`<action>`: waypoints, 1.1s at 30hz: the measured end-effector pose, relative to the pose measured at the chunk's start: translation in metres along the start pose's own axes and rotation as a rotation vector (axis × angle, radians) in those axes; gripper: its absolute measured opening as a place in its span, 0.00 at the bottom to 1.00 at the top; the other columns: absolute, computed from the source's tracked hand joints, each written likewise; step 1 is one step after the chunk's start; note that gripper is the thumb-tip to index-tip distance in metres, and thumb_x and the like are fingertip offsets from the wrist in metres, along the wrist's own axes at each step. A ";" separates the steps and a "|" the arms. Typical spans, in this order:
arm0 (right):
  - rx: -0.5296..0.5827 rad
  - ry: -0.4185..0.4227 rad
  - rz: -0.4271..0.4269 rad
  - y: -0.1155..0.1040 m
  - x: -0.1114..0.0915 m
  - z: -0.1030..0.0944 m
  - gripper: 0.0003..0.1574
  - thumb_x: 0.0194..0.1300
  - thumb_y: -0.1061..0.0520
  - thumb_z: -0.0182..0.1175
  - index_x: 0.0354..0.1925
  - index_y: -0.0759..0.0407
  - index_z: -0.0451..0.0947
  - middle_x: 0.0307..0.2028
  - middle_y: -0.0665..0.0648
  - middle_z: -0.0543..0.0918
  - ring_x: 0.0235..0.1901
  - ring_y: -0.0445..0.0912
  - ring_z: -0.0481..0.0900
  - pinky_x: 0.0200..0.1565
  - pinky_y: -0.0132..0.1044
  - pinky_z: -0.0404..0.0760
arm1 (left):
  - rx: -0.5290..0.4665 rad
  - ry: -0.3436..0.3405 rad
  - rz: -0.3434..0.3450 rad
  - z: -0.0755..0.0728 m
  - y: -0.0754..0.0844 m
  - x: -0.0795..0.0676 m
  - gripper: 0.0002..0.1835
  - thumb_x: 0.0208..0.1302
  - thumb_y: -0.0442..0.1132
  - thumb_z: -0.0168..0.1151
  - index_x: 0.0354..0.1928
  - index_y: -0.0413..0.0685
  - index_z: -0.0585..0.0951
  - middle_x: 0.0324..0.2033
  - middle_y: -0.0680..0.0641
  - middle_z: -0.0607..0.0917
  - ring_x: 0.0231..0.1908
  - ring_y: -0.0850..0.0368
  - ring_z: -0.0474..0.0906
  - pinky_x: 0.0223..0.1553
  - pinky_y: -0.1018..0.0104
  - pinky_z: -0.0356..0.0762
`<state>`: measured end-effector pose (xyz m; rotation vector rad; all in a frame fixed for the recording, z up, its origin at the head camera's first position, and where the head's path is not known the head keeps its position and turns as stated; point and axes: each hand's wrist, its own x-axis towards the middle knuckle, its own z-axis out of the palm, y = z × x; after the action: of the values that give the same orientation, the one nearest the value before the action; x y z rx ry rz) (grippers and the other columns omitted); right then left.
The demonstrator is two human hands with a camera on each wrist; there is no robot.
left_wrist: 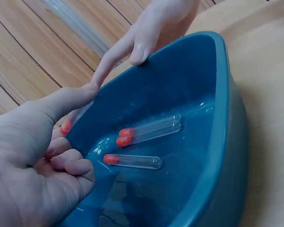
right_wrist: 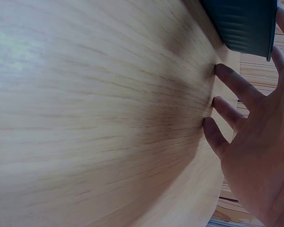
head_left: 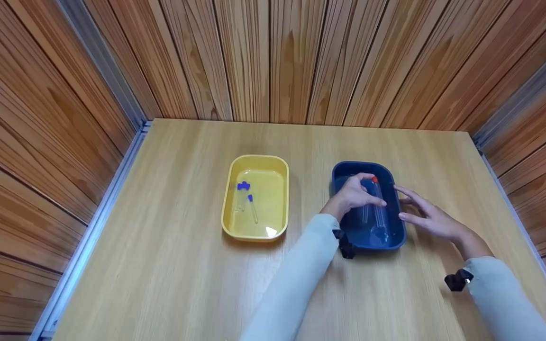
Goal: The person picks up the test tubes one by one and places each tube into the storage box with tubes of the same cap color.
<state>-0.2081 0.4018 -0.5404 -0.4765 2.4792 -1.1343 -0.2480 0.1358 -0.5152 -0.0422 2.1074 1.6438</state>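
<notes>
Over the blue tray [head_left: 361, 165], my left hand [head_left: 351, 193] pinches a clear test tube with an orange cap [left_wrist: 66, 126] between thumb and fingers; the fingers partly hide it. Below, on the tray floor, lie more orange-capped tubes: two side by side [left_wrist: 154, 131] and a single one [left_wrist: 135, 161]. My right hand [head_left: 432, 220] is at the tray's right side, its thumb and forefinger touching the rim. In the right wrist view, that hand's other fingers [right_wrist: 239, 87] reach down to the tabletop, fairly straight and spread, with nothing held.
Left of the blue tray stands a yellow tray [head_left: 284, 199] with several purple-capped clear tubes [head_left: 243, 186] in its left half. Both sit on a light wooden table [head_left: 183, 284]. Wood-panelled walls [head_left: 292, 61] close off the back and sides.
</notes>
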 end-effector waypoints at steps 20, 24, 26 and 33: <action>0.014 -0.006 -0.015 -0.003 0.001 -0.003 0.50 0.89 0.52 0.56 0.94 0.43 0.41 0.90 0.73 0.54 0.85 0.81 0.56 0.76 0.92 0.48 | -0.047 0.045 -0.066 0.014 -0.001 0.006 0.39 0.64 0.36 0.85 0.75 0.67 0.80 0.75 0.43 0.85 0.75 0.47 0.82 0.83 0.44 0.76; 0.014 -0.003 -0.013 -0.003 0.001 -0.002 0.50 0.89 0.51 0.56 0.94 0.42 0.42 0.90 0.73 0.54 0.85 0.81 0.56 0.77 0.92 0.48 | -0.039 0.056 -0.078 0.016 -0.002 0.006 0.39 0.64 0.37 0.86 0.75 0.67 0.81 0.76 0.45 0.84 0.74 0.47 0.82 0.83 0.42 0.74; 0.016 -0.004 -0.012 -0.002 0.001 -0.001 0.50 0.89 0.51 0.57 0.94 0.42 0.42 0.90 0.73 0.54 0.86 0.81 0.56 0.77 0.92 0.48 | -0.045 0.057 -0.076 0.016 -0.004 0.005 0.39 0.64 0.36 0.85 0.75 0.67 0.81 0.75 0.45 0.84 0.73 0.47 0.82 0.83 0.41 0.74; 0.013 -0.005 0.012 -0.002 0.000 0.000 0.51 0.88 0.50 0.57 0.94 0.41 0.42 0.88 0.75 0.58 0.86 0.81 0.56 0.77 0.91 0.48 | -0.095 0.040 -0.074 0.018 -0.008 0.004 0.40 0.64 0.33 0.84 0.76 0.67 0.80 0.75 0.42 0.84 0.74 0.45 0.82 0.83 0.40 0.74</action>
<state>-0.2073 0.4008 -0.5392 -0.4592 2.4654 -1.1430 -0.2431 0.1509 -0.5269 -0.1826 2.0303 1.7104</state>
